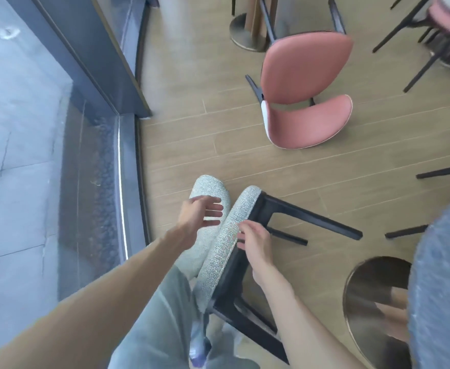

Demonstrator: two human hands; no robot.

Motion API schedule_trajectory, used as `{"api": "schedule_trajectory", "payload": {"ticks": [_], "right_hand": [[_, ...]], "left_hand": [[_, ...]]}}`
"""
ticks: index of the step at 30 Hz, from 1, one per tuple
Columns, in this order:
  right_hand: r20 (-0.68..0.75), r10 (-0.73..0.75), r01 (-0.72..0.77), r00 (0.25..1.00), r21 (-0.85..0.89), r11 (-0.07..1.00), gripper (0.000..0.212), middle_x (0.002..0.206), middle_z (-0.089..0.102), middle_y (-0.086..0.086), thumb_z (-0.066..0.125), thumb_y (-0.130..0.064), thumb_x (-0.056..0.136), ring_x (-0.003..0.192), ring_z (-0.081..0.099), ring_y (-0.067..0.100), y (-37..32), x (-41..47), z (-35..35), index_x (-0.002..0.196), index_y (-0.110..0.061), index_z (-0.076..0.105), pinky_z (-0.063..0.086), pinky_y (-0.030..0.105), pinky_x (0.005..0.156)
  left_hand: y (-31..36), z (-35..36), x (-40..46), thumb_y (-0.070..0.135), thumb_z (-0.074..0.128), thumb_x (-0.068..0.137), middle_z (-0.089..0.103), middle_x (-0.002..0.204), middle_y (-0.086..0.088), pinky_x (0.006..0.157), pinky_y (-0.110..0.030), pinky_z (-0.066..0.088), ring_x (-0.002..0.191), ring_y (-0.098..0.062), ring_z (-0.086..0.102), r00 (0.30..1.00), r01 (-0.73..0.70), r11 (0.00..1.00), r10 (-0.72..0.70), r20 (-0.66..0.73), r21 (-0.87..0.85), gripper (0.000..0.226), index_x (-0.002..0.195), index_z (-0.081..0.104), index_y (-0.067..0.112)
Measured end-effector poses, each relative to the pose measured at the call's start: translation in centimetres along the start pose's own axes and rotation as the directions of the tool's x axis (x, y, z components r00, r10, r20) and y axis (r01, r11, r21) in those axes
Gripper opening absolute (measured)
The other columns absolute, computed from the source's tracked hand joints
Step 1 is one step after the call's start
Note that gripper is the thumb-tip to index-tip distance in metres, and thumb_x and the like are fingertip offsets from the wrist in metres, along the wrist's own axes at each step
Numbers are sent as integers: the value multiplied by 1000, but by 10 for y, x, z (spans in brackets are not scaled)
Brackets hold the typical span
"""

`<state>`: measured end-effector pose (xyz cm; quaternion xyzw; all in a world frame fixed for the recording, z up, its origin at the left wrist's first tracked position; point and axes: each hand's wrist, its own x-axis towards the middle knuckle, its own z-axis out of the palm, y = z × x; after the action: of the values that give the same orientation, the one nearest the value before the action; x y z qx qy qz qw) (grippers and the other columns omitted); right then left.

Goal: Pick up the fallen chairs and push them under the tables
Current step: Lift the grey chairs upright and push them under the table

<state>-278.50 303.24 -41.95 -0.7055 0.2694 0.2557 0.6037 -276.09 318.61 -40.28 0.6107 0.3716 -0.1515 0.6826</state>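
A grey speckled chair (pixel 224 243) with a black frame lies on its side on the wooden floor, its legs pointing right. My left hand (pixel 201 213) hovers over its backrest with the fingers spread and straight. My right hand (pixel 255 241) is at the edge of the seat cushion, fingers loosely curled against it beside the black frame. A pink chair (pixel 307 91) lies tipped over on the floor further ahead.
A round grey table (pixel 442 283) with a metal disc base (pixel 370 296) stands at the right. Another table's post and base (pixel 248 30) are at the top. More chair legs (pixel 418 35) show top right. A glass wall and sill (pixel 123 182) run along the left.
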Motion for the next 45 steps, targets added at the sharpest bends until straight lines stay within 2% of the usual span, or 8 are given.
{"api": "schedule_trajectory", "payload": {"ticks": [5,13,18,24,31,38,42,45], "right_hand": [[-77,-88,96,993,104,990,27,108,70,4,61,-24,93,95,67,17,-54,-22,-38,117,-11,65,57,35,85],[-219,-183,237,958,255,937,17,105,70,3,62,-27,92,97,68,18,-119,-23,-55,105,-17,67,56,46,92],[-303,-128,240,944,367,899,25,111,71,1,61,-30,89,100,68,15,-119,-1,-51,110,-17,68,56,42,92],[-458,-3,235,889,451,861,17,110,70,3,59,-32,87,104,67,21,-124,64,-20,100,-23,65,53,46,96],[-705,225,250,672,502,828,18,109,72,6,57,-23,95,102,69,23,-182,150,51,111,-19,64,55,40,91],[-734,367,259,571,586,768,20,99,73,1,56,-22,92,98,70,19,-185,114,70,107,-18,67,57,42,89],[-724,391,313,569,630,711,9,93,73,-1,60,-23,91,92,70,15,-172,103,69,93,-23,68,59,34,83],[-720,399,347,567,649,677,15,93,72,0,60,-23,90,91,70,16,-154,101,55,98,-16,69,60,35,83]], "left_hand": [[80,23,-32,12,56,92,70,87,-13,84,-46,58,78,-25,67,986,-148,988,144,84,44,19,100,70,2],[148,62,-37,12,55,92,69,85,-14,72,-39,60,75,-26,67,953,-245,957,208,219,157,18,97,70,2],[143,88,-2,13,56,90,72,86,-15,73,-40,62,76,-27,69,937,-227,931,130,324,285,18,92,72,5],[151,113,90,12,58,91,72,92,-15,78,-40,61,82,-28,69,868,-233,879,-5,497,416,18,98,71,3],[192,131,215,13,61,90,70,94,-11,77,-35,58,85,-24,67,679,-296,805,-202,706,514,24,108,69,1],[217,116,205,15,62,90,72,101,-14,87,-40,58,95,-28,70,591,-337,726,-333,735,600,27,112,68,0],[218,113,191,15,61,93,71,96,-13,85,-38,58,86,-24,68,565,-366,697,-360,742,617,27,114,66,-2],[212,122,179,14,58,94,70,91,-9,83,-36,58,82,-19,67,544,-396,698,-346,764,597,25,113,66,-1]]}}
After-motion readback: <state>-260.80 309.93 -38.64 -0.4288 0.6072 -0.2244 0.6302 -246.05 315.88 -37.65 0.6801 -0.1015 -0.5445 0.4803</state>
